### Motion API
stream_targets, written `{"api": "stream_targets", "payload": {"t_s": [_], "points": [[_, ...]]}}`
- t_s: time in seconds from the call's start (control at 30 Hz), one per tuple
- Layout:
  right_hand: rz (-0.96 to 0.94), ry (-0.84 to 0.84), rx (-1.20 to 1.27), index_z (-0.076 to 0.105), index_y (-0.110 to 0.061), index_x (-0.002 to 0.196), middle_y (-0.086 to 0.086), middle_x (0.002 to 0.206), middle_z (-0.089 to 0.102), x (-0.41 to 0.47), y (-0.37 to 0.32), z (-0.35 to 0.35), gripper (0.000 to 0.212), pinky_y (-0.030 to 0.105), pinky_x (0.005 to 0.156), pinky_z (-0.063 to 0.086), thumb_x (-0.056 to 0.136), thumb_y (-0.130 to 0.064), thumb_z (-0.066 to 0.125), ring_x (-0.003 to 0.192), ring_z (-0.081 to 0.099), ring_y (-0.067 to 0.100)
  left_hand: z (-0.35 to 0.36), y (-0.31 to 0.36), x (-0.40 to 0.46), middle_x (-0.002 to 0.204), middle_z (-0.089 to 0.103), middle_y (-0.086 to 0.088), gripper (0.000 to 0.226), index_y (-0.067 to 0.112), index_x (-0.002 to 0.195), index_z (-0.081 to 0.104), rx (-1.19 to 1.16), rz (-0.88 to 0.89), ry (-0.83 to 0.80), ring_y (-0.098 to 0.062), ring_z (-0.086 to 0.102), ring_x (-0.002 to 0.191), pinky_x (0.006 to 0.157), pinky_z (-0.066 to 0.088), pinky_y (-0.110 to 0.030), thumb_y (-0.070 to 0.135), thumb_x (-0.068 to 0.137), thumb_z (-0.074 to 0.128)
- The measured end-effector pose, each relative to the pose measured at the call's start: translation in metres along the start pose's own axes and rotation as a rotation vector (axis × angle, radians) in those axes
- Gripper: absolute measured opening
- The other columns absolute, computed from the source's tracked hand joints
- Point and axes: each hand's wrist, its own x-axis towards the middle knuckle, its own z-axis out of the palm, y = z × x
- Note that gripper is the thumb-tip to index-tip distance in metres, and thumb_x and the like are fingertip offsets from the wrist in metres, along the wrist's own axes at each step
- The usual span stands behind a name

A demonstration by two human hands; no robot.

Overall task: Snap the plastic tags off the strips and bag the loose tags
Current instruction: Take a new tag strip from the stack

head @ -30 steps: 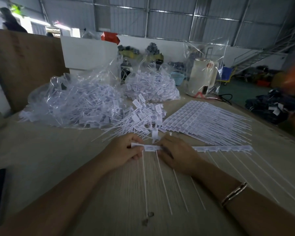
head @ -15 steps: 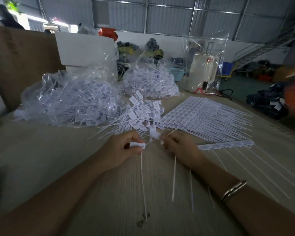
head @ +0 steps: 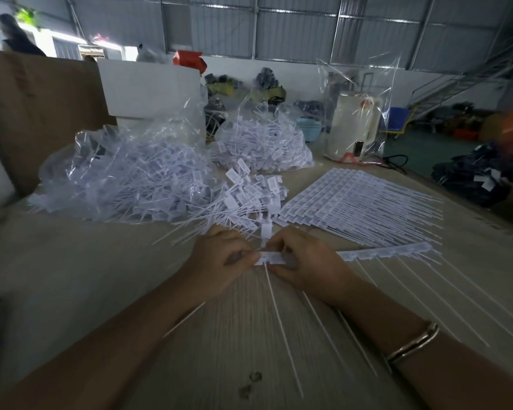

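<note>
Your pale matt wood-grain counter (head: 71,276), white matt plastic tag strip (head: 382,253), glossy crinkled clear plastic bags (head: 116,173) of tags, your shiny metal bangle (head: 412,344), smooth cream plastic kettle (head: 354,125).

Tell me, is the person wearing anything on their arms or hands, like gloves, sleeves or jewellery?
No gloves and no sleeves show: the left hand and the right hand are bare, and so are both forearms as far as the picture reaches. The one thing worn is a thin metal bangle bracelet on the right wrist; it looks like two slim bands side by side, shiny and silvery to gold in the dim light. No rings can be seen.
</note>
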Motion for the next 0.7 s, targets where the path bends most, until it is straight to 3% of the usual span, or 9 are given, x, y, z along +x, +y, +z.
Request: {"api": "stream_targets", "payload": {"t_s": [0.1,0.2,0.27,0.37,0.47,0.63,0.7], "points": [[0.042,-0.063,0.025,0.068,-0.014,0.096,-0.001,0.086,0.065,-0.001,0.004,-0.002,0.017,0.027,0.065,0.043,0.084,-0.026,0.066,0.073,0.056,0.011,-0.002,0.0,0.002,0.082,0.067,0.003,0.047,0.011,0.08,0.072,-0.025,0.004,0.002,-0.022,0.051,0.087,0.08,0.041,-0.043,0.051,0.078,0.047],[0.141,-0.064,0.151,0.071,-0.017,0.089,-0.013,0.073,0.062,-0.001,0.009,-0.004,0.013,0.011,0.061,0.039,0.09,-0.022,0.059,0.065,0.055,-0.002,-0.009,-0.001,0.002,0.083,0.064,0.007,0.044,0.011,0.081,0.071,-0.001,0.094,0.007,-0.021,0.052,0.089,0.08,0.042,-0.048,0.048,0.08,0.047],[0.248,-0.006,0.229,0.068,-0.023,0.082,-0.017,0.066,0.059,-0.002,0.018,-0.011,0.015,0.007,0.059,0.038,0.092,-0.02,0.057,0.064,0.056,-0.005,-0.014,-0.008,0.0,0.086,0.064,0.011,0.042,0.013,0.084,0.071,0.002,0.078,0.032,-0.019,0.052,0.094,0.084,0.04,-0.049,0.047,0.081,0.046],[0.247,-0.015,0.176,0.065,-0.024,0.089,-0.018,0.073,0.056,-0.008,0.022,-0.017,0.005,0.01,0.062,0.039,0.089,-0.021,0.061,0.071,0.054,-0.003,-0.019,-0.015,-0.003,0.099,0.06,0.021,0.045,0.024,0.093,0.069,0.038,-0.065,0.071,-0.013,0.047,0.107,0.086,0.025,-0.033,0.053,0.08,0.037],[0.158,-0.032,0.136,0.061,-0.02,0.106,-0.014,0.083,0.053,-0.005,0.008,-0.008,0.022,0.016,0.064,0.038,0.084,-0.021,0.065,0.075,0.047,0.002,-0.012,-0.01,-0.002,0.11,0.056,0.018,0.045,0.029,0.101,0.066,0.239,-0.025,0.106,-0.007,0.04,0.109,0.078,0.014,-0.025,0.051,0.082,0.031],[0.025,0.021,0.149,0.054,-0.011,0.111,-0.012,0.088,0.051,0.005,-0.015,0.003,0.033,0.01,0.062,0.034,0.083,-0.022,0.068,0.078,0.044,-0.002,0.0,0.009,0.005,0.091,0.057,0.021,0.06,0.024,0.086,0.069,0.06,-0.105,-0.034,-0.008,0.042,0.107,0.097,0.029,-0.042,0.066,0.075,0.027],[0.027,-0.016,0.178,0.055,-0.013,0.109,-0.011,0.092,0.054,0.003,-0.013,-0.002,0.031,0.012,0.068,0.039,0.083,-0.023,0.068,0.081,0.048,-0.001,0.003,0.01,0.006,0.083,0.055,0.022,0.047,0.025,0.077,0.064,0.036,-0.128,-0.058,-0.01,0.044,0.103,0.095,0.032,-0.045,0.063,0.074,0.036]]}}
